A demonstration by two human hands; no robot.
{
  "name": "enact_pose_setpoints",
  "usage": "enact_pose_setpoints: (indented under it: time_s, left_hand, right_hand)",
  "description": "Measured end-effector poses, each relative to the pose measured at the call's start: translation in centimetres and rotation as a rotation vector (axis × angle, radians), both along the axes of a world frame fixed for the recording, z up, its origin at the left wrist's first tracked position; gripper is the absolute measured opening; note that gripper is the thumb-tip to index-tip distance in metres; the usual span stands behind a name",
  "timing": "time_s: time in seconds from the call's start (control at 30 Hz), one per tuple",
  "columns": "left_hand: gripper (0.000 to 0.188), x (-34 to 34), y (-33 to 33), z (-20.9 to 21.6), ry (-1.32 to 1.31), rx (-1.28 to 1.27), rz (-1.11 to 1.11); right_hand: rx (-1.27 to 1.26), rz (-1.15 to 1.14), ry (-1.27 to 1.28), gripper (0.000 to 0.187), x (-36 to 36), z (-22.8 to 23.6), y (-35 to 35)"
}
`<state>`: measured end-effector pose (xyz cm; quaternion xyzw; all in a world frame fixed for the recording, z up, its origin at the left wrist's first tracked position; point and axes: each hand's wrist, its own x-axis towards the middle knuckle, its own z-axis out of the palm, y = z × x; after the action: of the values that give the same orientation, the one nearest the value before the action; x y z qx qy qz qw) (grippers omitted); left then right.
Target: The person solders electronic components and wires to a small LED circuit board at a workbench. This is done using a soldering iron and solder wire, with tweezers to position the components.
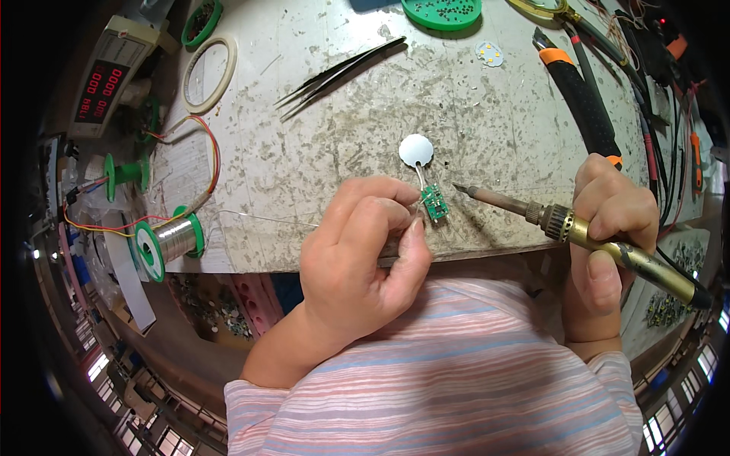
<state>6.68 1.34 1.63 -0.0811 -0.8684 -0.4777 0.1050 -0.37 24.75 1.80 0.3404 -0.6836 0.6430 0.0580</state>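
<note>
My right hand (616, 220) is wrapped round the handle of a soldering iron (559, 222). Its bare tip points left, a little apart from a small green circuit board (436, 204). Short white wires join that board to a round white disc (416, 151) lying just beyond it. At the board's left edge, my left hand (361, 247) is closed in a pinch on thin solder wire (266, 218), which trails left to a spool (173, 237) with green flanges. The fingers hide part of the wire; whether they also touch the board I cannot tell.
Black tweezers (342, 74) and a tape ring (209, 76) lie farther back. A green dish (443, 14) holds small parts near a round yellow-dotted board (489, 53). An orange-and-black cutter (582, 102) lies at right. A device with a red display (103, 87) stands left.
</note>
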Motion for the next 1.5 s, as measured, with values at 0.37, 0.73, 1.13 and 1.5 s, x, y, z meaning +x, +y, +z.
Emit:
enact_pose_setpoints:
  time_s: [0.37, 0.73, 1.13, 1.5]
  left_hand:
    - [0.013, -0.9, -3.1, -1.8, 0.056, -0.150, 0.215]
    - [0.043, -0.2, -3.0, -2.1, 0.192, -0.006, -0.016]
    - [0.083, -1.8, -2.3, -1.5, 0.117, -0.055, -0.324]
    - [0.097, -2.2, -1.6, -1.7, 0.062, -0.042, -0.242]
  right_hand:
    - [0.049, -0.599, 0.328, 0.024, -0.6, 1.0, 7.9]
    - [0.904, -0.765, 0.623, 0.014, -5.5, 1.1, 16.9]
    - [0.082, -0.725, 0.459, 0.020, 1.2, -2.4, 7.4]
    - [0.300, -0.195, 0.349, 0.036, 3.4, -2.0, -4.7]
